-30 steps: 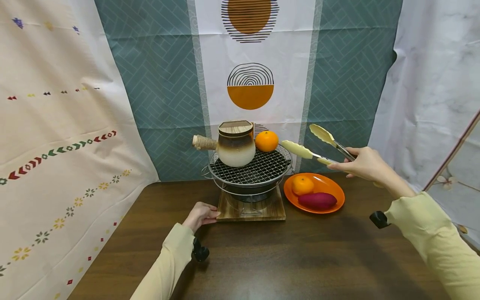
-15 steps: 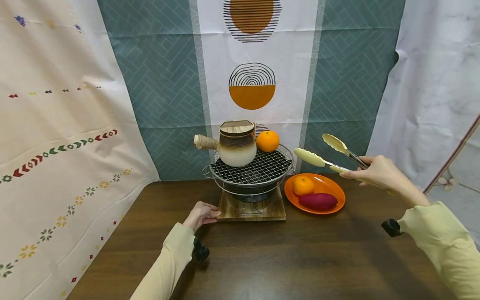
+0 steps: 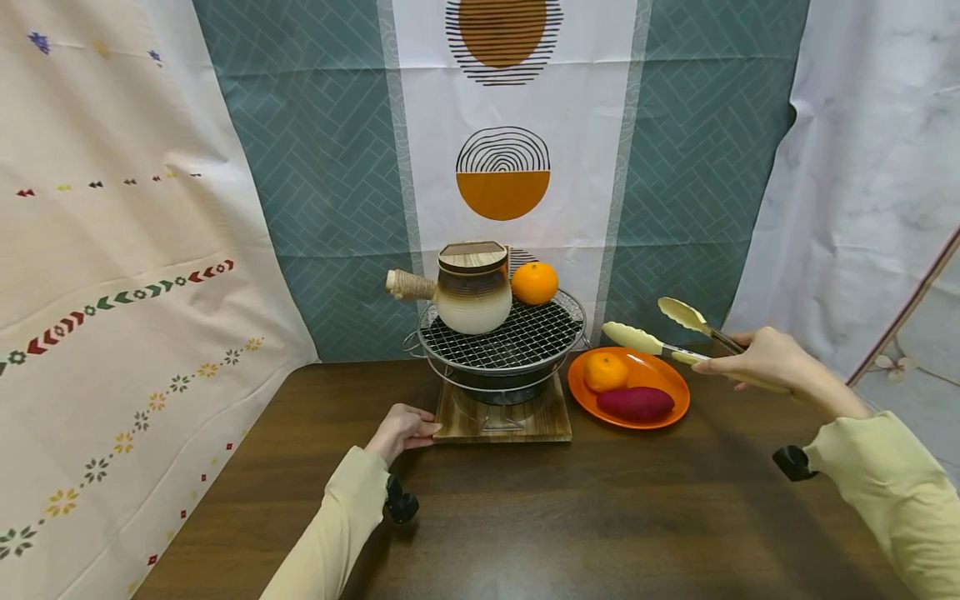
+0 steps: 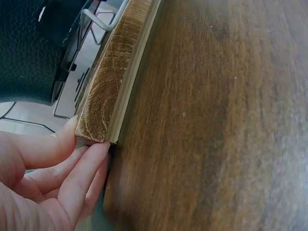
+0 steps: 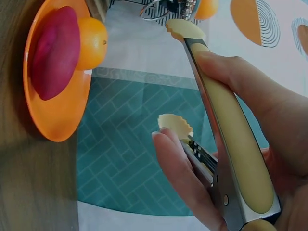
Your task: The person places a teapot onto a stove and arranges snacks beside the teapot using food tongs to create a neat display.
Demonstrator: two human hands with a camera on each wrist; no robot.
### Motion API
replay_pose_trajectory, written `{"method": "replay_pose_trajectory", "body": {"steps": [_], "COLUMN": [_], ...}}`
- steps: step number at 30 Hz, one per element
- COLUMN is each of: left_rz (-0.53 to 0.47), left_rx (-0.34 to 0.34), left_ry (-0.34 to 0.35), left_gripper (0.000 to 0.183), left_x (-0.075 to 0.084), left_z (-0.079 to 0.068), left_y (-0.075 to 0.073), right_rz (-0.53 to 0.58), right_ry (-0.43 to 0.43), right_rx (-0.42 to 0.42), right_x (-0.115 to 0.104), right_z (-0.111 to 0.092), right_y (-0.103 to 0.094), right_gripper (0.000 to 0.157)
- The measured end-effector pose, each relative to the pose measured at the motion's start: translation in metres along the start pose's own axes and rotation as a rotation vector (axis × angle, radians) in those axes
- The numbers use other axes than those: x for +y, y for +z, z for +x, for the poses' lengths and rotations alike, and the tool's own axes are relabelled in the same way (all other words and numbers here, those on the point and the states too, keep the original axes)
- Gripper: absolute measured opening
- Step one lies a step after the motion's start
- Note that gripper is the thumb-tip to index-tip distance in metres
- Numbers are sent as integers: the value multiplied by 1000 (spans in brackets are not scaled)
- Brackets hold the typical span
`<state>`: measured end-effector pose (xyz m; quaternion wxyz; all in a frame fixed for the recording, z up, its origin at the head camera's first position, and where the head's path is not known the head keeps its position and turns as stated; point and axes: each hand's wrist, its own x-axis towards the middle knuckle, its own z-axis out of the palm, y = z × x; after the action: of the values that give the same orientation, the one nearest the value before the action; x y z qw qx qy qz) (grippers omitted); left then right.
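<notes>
My right hand (image 3: 776,367) holds a pair of cream-tipped tongs (image 3: 633,337), their two arms spread apart with nothing between the tips. The tongs hover by the back edge of an orange plate (image 3: 678,410). On that plate lie a tangerine (image 3: 604,372) and a purple sweet potato (image 3: 636,403). My left hand (image 3: 401,429) pinches the near left corner of a wooden board (image 4: 113,72), thumb on the upper edge and fingers at the lower. On the board stands a round grill (image 3: 517,350), carrying a lidded pot (image 3: 474,304) and another tangerine (image 3: 535,283).
The dark wooden table (image 3: 525,517) spreads in front of the board and plate. A patterned cloth (image 3: 315,167) hangs close behind the grill. A cream curtain (image 3: 135,292) borders the left side, a marbled white one (image 3: 862,167) the right.
My right hand has moved right and then down with the spread tongs, away from the grill's tangerine toward the plate's back edge. The left hand stays at the board's corner.
</notes>
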<state>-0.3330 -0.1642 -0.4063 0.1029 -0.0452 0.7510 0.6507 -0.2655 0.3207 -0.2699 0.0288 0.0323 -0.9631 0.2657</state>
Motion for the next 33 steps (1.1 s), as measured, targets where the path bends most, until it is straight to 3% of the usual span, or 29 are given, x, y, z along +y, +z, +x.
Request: {"method": "replay_pose_trajectory", "body": {"steps": [15, 20, 33], "left_rz": [5, 5, 17], "left_rx": [-2, 0, 8], "left_ry": [7, 8, 9], "left_gripper": [25, 25, 26], "left_x": [-2, -2, -1], "left_z": [1, 0, -1], "left_y": [0, 0, 0], "right_rz": [-21, -24, 4], "right_ry": [26, 17, 54], "right_rx": [-92, -126, -161], "right_x": [0, 1, 0], "right_z": [4, 5, 11], "right_y": [10, 14, 28], "right_gripper": [49, 55, 45]}}
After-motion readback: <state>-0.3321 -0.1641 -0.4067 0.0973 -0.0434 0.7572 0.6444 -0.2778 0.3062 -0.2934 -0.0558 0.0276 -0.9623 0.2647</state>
